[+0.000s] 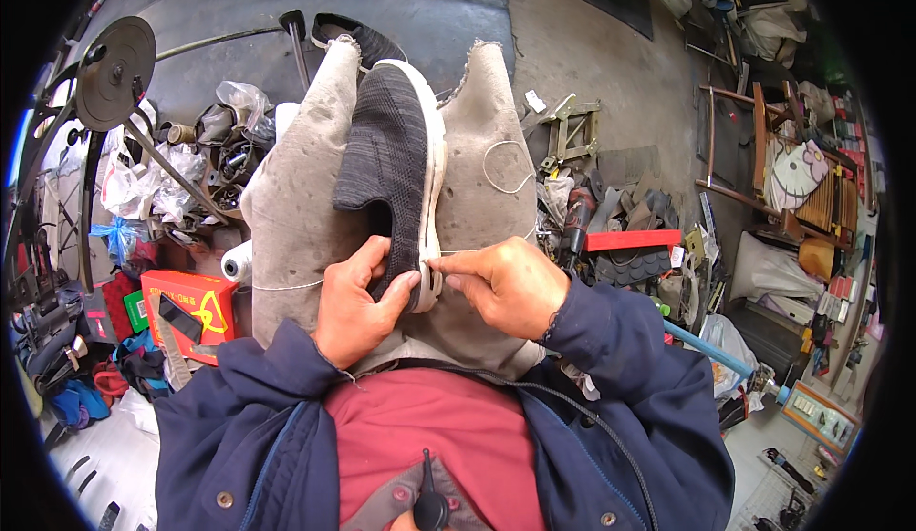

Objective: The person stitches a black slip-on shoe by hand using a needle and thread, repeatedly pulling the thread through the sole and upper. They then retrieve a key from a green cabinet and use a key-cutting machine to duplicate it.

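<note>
A dark grey knit slip-on shoe (401, 149) with a white sole (432, 130) lies lengthwise on the stained beige cloth (296, 187) over my lap, toe pointing away. My left hand (363, 297) grips its heel, the fingers inside the opening and the thumb on the sole's edge. At the sole's heel side, my right hand (501, 278) has its fingers drawn together and the index fingertip against the white edge. Whatever they pinch is too small to make out. White thread (509, 183) loops over the cloth and runs under the shoe toward a white spool (237, 262) at the left.
Another dark shoe (358, 35) sits beyond my knees. A metal stand with a round disc (114, 73) rises at the far left. Beside my left arm is a red-orange box (196, 307). Right of my lap lie a drill (578, 216), a red bar (633, 240) and scraps.
</note>
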### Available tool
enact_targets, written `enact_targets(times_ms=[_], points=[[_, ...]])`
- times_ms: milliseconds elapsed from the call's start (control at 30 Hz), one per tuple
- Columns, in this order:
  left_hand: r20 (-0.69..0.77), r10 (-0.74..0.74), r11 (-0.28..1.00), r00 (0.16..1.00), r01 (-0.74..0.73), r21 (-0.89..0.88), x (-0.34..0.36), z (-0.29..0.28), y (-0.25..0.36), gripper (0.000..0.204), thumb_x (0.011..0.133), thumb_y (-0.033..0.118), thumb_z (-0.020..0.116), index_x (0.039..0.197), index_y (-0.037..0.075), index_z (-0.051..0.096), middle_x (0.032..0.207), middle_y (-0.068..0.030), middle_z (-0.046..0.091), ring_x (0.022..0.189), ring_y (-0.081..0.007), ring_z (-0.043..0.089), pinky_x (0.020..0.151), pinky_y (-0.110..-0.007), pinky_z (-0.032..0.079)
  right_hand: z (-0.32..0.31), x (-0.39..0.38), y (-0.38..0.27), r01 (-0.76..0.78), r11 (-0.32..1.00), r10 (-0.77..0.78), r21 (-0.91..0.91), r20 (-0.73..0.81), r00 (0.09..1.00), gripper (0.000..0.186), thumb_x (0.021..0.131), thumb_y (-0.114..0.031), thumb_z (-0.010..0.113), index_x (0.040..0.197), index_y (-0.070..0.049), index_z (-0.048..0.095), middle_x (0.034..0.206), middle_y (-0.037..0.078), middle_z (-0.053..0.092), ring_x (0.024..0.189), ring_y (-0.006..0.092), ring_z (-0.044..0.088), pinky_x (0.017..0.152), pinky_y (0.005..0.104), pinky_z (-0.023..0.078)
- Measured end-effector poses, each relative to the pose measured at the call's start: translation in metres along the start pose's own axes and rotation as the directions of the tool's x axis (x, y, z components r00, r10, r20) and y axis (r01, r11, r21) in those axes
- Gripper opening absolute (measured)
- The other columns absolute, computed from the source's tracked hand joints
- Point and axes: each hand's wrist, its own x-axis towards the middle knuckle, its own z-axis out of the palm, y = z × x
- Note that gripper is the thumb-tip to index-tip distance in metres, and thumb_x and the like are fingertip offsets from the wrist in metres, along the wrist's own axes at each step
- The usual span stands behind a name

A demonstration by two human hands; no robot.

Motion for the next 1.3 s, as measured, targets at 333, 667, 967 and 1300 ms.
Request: enact_targets(times_ms=[333, 667, 967, 1300], points=[[-0.027, 0.054, 0.993, 0.998, -0.051, 0.111, 0.007, -0.001, 0.003, 0.019, 0.088, 0.004, 0.074, 0.098, 0.002, 0.058, 0.064, -0.006, 0.048, 0.058, -0.0124, 0.04, 0.054, -0.03, 0.038, 0.008, 0.007, -0.005, 0.003, 0.999, -0.006, -0.043, -0.081, 0.997, 0.026, 0.093, -0.004, 0.068, 0.118, -0.003, 0.076, 0.083, 0.02, 0.074, 0.072, 0.0274, 0.074, 0.067, 0.0344, 0.057], [-0.023, 0.093, 0.988, 0.995, -0.09, 0.125, 0.001, -0.003, 0.003, 0.026, 0.089, 0.01, 0.073, 0.111, 0.0, 0.062, 0.09, -0.0261, 0.067, 0.08, -0.0448, 0.069, 0.068, -0.043, 0.054, 0.015, -0.003, -0.015, 0.061, 0.918, -0.092, -0.391, -0.062, 0.994, 0.033, 0.087, -0.005, 0.068, 0.12, -0.006, 0.073, 0.087, 0.02, 0.073, 0.075, 0.0395, 0.071, 0.066, 0.0444, 0.057], [-0.059, 0.153, 0.988, 0.987, -0.151, 0.029, -0.005, 0.0, -0.002, 0.026, 0.091, 0.01, 0.073, 0.112, 0.001, 0.061, 0.081, -0.0233, 0.066, 0.069, -0.0388, 0.066, 0.063, -0.04, 0.051, 0.001, 0.007, -0.003, -0.203, 0.97, 0.192, 0.134, 0.093, 0.977, 0.025, 0.099, -0.003, 0.065, 0.121, 0.002, 0.074, 0.074, 0.006, 0.071, 0.065, 0.0093, 0.065, 0.061, 0.0268, 0.052], [0.015, 0.12, 0.99, 0.993, -0.118, -0.082, -0.005, -0.006, -0.007, 0.03, 0.092, 0.012, 0.068, 0.118, 0.002, 0.057, 0.082, -0.0287, 0.066, 0.081, -0.05, 0.065, 0.067, -0.051, 0.051, 0.004, 0.024, -0.008, -0.352, 0.868, 0.316, 0.351, 0.158, 0.936, 0.014, 0.097, -0.002, 0.069, 0.108, 0.007, 0.071, 0.079, 0.009, 0.073, 0.069, 0.0128, 0.069, 0.062, 0.0283, 0.055]])
